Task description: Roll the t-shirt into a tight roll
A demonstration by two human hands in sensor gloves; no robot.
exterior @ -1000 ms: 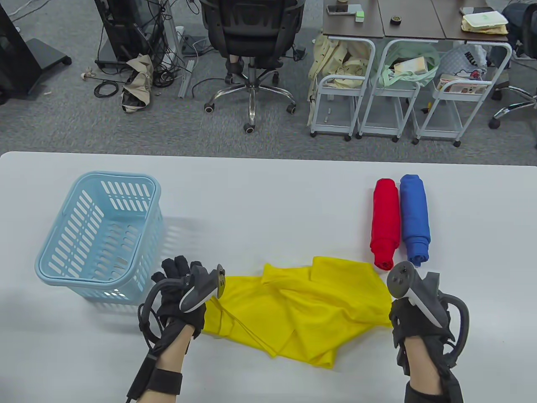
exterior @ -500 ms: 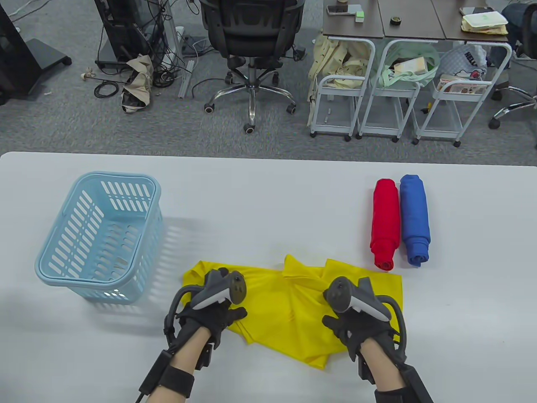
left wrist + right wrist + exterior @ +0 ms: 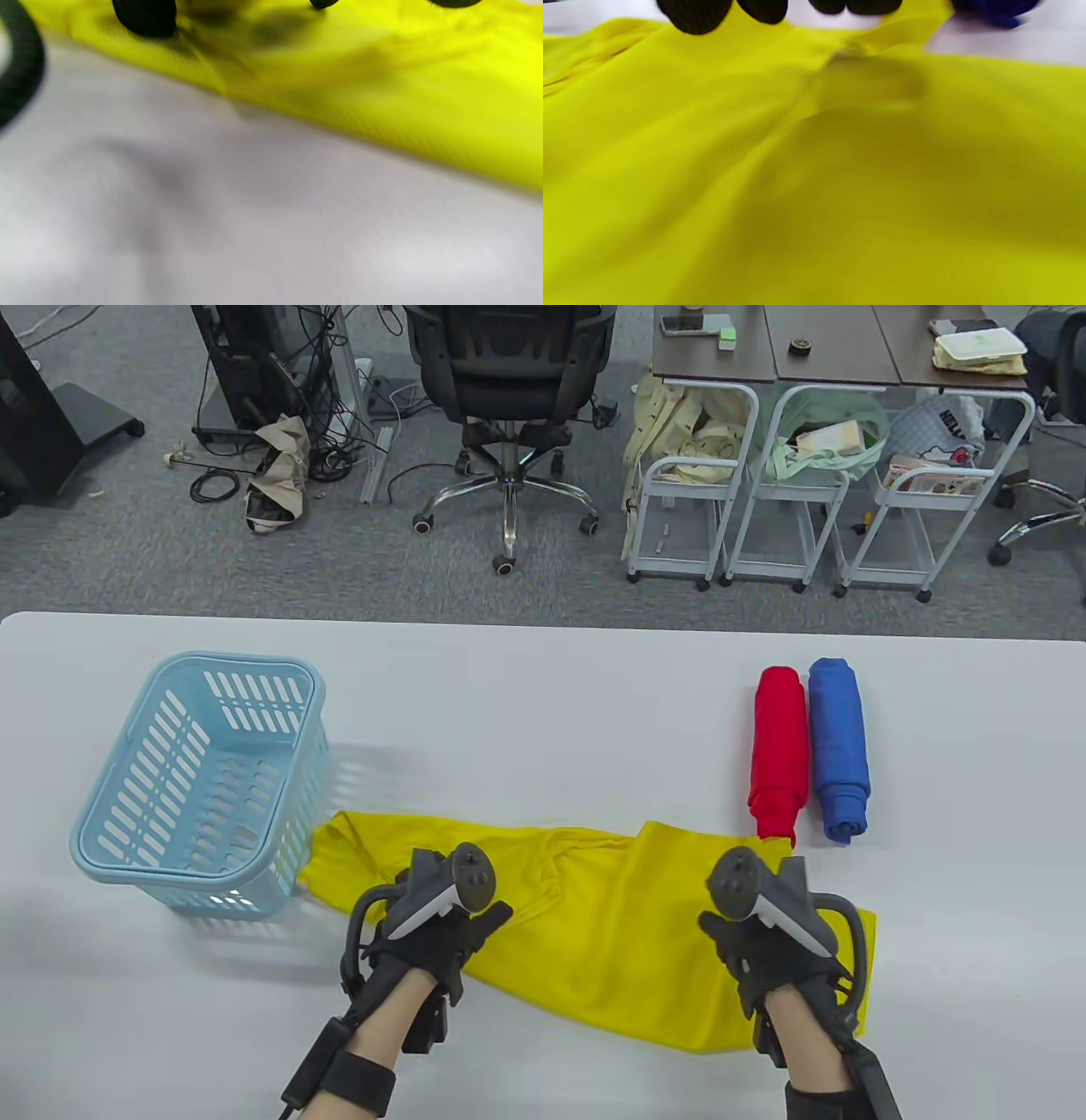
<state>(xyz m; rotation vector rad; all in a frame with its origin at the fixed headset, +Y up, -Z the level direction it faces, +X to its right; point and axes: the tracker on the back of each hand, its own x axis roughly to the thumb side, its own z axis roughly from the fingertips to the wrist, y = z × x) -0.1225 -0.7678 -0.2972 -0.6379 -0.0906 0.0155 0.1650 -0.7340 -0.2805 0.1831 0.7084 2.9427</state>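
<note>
Where half a second ago the two hands sat close together on a bunched heap of cloth, they are now farther apart, and the yellow t-shirt between them has been drawn out into a long, flatter band. The left hand rests on the shirt's left part, its thumb sticking out to the right over the cloth; the right hand rests on the right part. Both hands lie on top of the fabric, but whether the fingers press flat or pinch it I cannot tell, because the trackers cover them from above (and both wrist views are blurred, showing only dark fingertips at the top edge over yellow cloth).

The shirt now reaches left almost to the blue basket, its left end just beside the basket's near right corner, whereas earlier it stopped well short of it. Its right end has spread past the right hand and lies just below the red roll, with a corner very near that roll's near end; whether they touch is unclear. The blue roll lies touching the red one on its right, both in the same place as before on the white table.

Parts of the shirt under the hands and forearms are hidden, and its collar and sleeves are hard to make out among the folds.
</note>
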